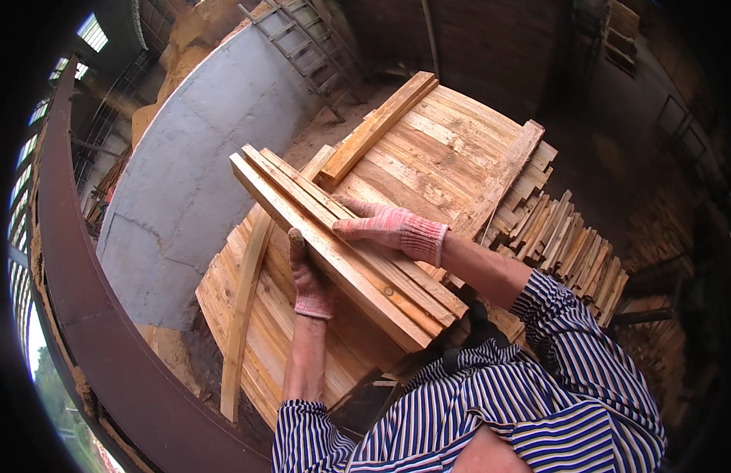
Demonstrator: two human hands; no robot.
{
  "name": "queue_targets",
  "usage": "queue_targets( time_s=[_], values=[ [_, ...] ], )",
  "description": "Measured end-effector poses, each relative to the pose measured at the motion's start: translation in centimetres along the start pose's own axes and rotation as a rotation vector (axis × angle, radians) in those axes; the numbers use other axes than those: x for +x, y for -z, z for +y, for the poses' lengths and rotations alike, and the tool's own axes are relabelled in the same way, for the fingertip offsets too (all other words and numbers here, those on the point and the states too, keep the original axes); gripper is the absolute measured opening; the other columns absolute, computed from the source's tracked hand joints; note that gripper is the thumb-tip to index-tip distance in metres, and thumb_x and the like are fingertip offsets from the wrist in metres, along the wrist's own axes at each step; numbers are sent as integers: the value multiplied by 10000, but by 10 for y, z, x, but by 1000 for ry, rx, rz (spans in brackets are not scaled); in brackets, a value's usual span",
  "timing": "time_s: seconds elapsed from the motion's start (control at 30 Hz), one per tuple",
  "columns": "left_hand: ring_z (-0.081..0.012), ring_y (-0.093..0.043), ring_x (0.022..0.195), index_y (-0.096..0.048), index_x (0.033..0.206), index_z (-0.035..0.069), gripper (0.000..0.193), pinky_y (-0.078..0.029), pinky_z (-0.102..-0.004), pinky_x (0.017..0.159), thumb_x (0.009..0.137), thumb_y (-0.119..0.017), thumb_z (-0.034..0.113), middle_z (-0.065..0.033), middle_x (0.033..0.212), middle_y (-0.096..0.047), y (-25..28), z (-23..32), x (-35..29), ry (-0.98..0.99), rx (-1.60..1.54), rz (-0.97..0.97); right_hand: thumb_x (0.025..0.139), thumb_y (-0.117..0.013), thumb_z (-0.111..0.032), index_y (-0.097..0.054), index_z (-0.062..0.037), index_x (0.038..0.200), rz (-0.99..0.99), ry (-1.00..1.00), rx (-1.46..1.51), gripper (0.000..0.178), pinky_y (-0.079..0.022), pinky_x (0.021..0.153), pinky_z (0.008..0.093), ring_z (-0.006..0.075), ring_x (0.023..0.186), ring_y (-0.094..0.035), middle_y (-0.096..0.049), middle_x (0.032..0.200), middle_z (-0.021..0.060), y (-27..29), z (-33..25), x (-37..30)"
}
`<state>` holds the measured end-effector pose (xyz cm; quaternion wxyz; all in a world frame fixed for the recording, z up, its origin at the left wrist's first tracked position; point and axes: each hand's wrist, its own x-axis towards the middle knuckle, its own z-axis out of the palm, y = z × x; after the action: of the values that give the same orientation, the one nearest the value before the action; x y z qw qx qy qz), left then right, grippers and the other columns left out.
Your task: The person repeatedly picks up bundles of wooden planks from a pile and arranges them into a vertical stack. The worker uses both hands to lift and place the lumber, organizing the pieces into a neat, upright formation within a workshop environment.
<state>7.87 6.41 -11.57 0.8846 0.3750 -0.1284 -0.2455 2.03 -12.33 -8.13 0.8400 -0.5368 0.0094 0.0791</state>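
You have a bundle of wooden slats (pixel 342 240) between your two gloved hands, carried above the stack of planks (pixel 436 150) in front of you. The bundle's long axis runs on a diagonal: its far end points up and to your left, toward the grey curved wall (pixel 192 158), and its near, squared-off end points down and to your right, close to your striped shirt (pixel 492 402).

Your left hand (pixel 309 276) is pressed against the left side of the bundle, about midway along its length, fingers (pixel 296 243) reaching up along the edge; whether they curl under the wood you cannot tell from here. Your right hand (pixel 385 225) lies flat on top of the bundle, fingers (pixel 351 208) stretched out and pointing to your left across the slats, not curled around them.

A long thin batten (pixel 243 307) lies on the stack to the left of your left hand, running nearly away from you. A thicker beam (pixel 377 126) rests on the stack beyond the bundle's far end, and another board (pixel 499 181) lies on its right side. More short pieces (pixel 574 252) are heaped to your right.
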Motion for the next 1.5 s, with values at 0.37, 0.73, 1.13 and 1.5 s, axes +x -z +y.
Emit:
queue_targets(
  time_s=[0.37, 0.73, 1.13, 1.5],
  values=[
    [-247, -616, 1184, -382, 1478, -49, 517, -540, -339, 981, 1078, -400, 279, -202, 1427, -540, 67, 19, -9, 314, -367, -50, 965, -553, -501, -478, -326, 1458, 305, -97, -1239, 529, -576, 744, 504, 365, 976, -673, -614, 1152, 213, 44, 27, 21],
    [-268, -586, 1213, -327, 1503, 30, 771, -456, -398, 1090, 1022, -358, 632, -193, 1366, -554, -27, 1, 16, -214, 1277, 11, 778, -691, -661, -195, -67, 1595, 49, -101, -982, 1125, -433, 1099, 402, 364, 1343, -491, -459, 1452, 309, -16, -46, -19],
    [-404, -204, 1510, -221, 1558, -50, 937, -97, -499, 1239, 977, -361, 672, -268, 1613, -246, 29, -29, 76, -174, 2363, -140, 990, -488, -562, -230, 110, 1494, 36, 109, -1090, 878, -515, 935, 465, 424, 1070, -641, -628, 1137, 312, 110, 35, 31],
    [-379, -291, 1476, -361, 1519, -23, 796, -172, -453, 1227, 991, -501, 556, -239, 1552, -385, 35, -24, 77, -273, 2237, -200, 973, -274, -739, -271, -2, 1552, 299, 331, -994, 938, -359, 1170, 366, 343, 1431, -398, -357, 1578, 213, 144, 17, -39]
  ],
)
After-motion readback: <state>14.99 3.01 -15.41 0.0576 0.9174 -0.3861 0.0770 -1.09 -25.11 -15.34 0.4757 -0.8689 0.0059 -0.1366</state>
